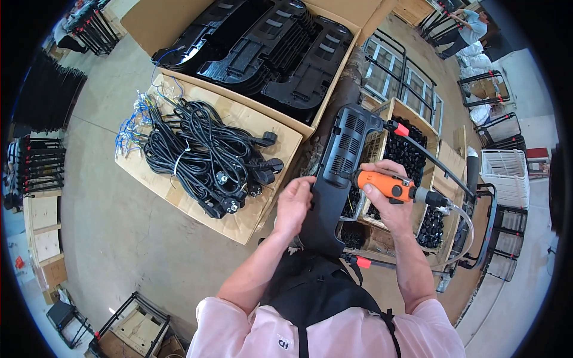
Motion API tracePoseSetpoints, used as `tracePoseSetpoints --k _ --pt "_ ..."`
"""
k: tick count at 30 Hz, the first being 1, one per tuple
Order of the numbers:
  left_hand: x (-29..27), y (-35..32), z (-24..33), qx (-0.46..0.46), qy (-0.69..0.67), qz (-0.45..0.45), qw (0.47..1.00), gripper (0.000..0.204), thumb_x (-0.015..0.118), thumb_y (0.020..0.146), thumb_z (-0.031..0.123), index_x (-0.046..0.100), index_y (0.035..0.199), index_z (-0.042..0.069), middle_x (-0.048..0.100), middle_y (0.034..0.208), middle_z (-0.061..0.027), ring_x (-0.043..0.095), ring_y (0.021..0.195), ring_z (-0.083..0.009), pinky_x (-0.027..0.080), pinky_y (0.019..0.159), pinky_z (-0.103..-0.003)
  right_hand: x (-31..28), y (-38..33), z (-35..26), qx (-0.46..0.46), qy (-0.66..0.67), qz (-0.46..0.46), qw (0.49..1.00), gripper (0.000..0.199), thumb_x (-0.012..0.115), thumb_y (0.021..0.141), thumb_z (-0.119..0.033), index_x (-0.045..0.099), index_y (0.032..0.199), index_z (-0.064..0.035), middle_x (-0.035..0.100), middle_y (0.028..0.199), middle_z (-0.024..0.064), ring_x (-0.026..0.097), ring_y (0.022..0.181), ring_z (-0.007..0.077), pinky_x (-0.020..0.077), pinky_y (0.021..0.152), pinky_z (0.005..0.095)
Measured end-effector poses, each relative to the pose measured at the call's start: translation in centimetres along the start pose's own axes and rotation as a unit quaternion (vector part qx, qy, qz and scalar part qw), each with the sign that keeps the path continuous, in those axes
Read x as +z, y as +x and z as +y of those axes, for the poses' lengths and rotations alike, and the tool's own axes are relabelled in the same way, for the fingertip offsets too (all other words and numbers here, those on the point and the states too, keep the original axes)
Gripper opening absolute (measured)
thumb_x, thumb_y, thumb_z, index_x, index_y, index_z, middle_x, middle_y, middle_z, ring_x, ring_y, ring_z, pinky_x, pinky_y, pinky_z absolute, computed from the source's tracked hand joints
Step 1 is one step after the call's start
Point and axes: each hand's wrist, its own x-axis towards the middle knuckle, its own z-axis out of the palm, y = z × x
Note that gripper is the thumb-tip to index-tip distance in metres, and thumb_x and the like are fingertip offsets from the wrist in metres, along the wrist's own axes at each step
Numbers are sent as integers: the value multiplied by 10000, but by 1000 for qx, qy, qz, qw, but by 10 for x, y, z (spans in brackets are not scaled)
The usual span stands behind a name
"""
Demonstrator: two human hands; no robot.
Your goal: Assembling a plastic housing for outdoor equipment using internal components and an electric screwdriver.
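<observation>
we see the right hand wrapped around an orange pneumatic screwdriver, thumb pressed along its body, its nose pointing at the vented section of a black plastic cover; we cannot tell whether the tip touches it. a clear air hose curves down from the tool's rear fitting. the left hand is half closed, its bent fingertips at the cover's left edge; we cannot tell whether they pinch anything there. the cover lies in front of the torso, near two red end pieces on black tubing. as for writing, we find small pale marks on the screwdriver's orange side, too tiny to read, and short dark lettering on the chest of the pale pink shirt. to the left, a heap of black power cords, banded with a white tie, rests on a flat cardboard surface, plugs toward us and blue wire ends at the far side. beyond it, an open carton holds black moulded panels. right of the cover, small black parts fill a wooden bin.
</observation>
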Motion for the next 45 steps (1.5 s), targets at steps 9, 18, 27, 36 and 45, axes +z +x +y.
tracePoseSetpoints --k 9,18,27,36,45 --pt "0 14 -3 199 552 34 809 476 693 990 406 684 1387 143 758 1064 -223 732 968 -423 578 826 -504 12 17 6 2 -11 -17 1000 477 796 915 -36 572 1336 -30 708 1280 132 668 1185 204 538 1066 374" --pt "6 16 -7 251 578 34 776 440 667 1016 352 677 1386 114 753 937 -184 739 862 -383 581 736 -502 12 23 16 27 -10 -4 1000 491 801 902 -29 574 1337 -25 715 1268 149 674 1196 222 531 1085 386" --pt "4 15 -13 265 577 38 772 439 677 1014 320 671 1395 101 751 922 -174 739 833 -374 581 705 -484 22 30 18 49 -40 -20 998 471 808 910 -58 589 1327 -50 718 1264 112 674 1170 182 534 1067 364" --pt "3 15 -19 272 531 49 801 405 666 1022 309 679 1367 98 749 946 -190 743 867 -366 585 740 -492 31 39 29 37 -106 -61 992 380 791 922 -57 616 1260 -44 722 1216 87 680 1121 160 555 1009 336" --pt "5 -38 -65 -179 -266 -78 944 271 501 1127 284 610 1162 39 665 1001 -91 618 751 -174 488 566 -300 35 41 35 -4 -96 -87 992 309 805 906 -85 682 1188 -67 715 1099 28 674 972 107 562 869 287"
